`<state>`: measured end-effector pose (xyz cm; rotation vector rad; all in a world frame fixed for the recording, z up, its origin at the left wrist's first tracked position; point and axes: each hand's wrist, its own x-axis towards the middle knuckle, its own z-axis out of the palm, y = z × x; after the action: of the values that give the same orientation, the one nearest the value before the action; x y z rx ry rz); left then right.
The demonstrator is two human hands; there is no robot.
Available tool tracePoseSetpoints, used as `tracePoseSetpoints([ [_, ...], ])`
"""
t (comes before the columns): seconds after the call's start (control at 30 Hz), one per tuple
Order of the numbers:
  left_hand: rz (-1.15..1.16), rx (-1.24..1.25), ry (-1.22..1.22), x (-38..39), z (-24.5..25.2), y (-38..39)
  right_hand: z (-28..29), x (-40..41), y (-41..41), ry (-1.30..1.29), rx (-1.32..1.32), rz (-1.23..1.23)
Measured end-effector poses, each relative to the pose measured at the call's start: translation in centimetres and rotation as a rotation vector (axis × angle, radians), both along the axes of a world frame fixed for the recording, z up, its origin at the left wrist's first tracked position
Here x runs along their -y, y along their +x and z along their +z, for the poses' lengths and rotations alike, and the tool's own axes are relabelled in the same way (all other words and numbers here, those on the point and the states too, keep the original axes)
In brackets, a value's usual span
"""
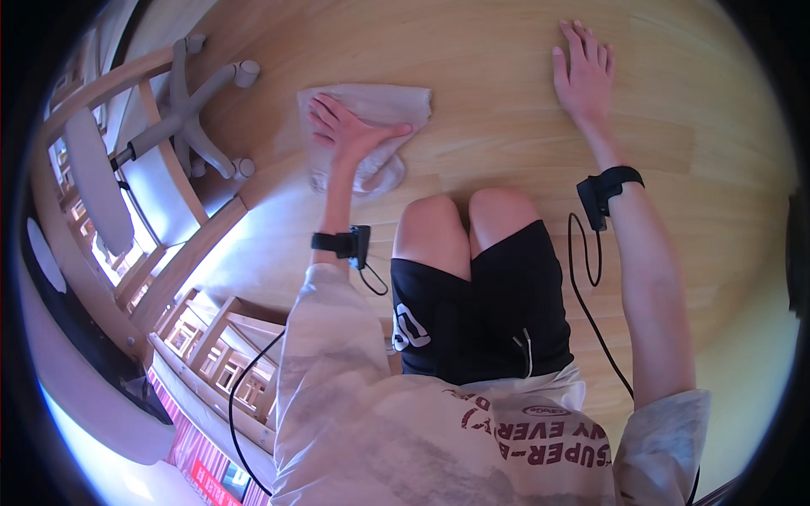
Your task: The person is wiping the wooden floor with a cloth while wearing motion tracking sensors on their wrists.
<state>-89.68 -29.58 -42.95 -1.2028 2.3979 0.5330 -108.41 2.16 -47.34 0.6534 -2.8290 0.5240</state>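
Note:
My left hand [351, 134] presses palm down on a pale cloth [395, 104], fingers extended and thumb spread to the right. The cloth lies on the wood-look floor [481, 120], mostly flat, with its near part bunched in folds. Part of it is hidden under the hand. Farther right, my right hand [585, 79] rests flat on the bare floor with its fingers apart and holds nothing. Between my arms are my bent knees [430, 231] in black shorts.
A swivel chair's grey wheeled base [190, 123] stands left of the cloth. Wooden furniture rails [190, 265] run along the left. Black straps with small devices [601, 196] sit on both wrists, and their cables [579, 284] trail back. A pale wall [747, 379] is at right.

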Motion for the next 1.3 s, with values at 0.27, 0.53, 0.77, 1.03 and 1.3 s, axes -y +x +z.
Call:
tracePoseSetpoints([
  [0.27,-0.508,0.068,0.013,4.6,0.1,-1.5,0.5,-0.6,0.4,-0.075,0.035,-0.014],
  [0.53,-0.935,-0.044,0.027,1.1,0.0,-5.5,3.0,0.1,0.5,-0.041,0.155,0.01],
  [0.77,-0.729,-0.159,0.047,-8.3,-0.8,-6.4,0.1,-0.6,0.1,0.005,0.009,-0.025],
  [1.03,-0.132,-0.161,0.108,-12.6,0.1,-9.3,0.1,-0.6,0.4,-0.053,0.018,-0.013],
  [1.3,0.375,-0.095,0.029,-5.7,-1.6,-16.6,0.0,0.0,0.2,-0.014,0.021,-0.02],
])
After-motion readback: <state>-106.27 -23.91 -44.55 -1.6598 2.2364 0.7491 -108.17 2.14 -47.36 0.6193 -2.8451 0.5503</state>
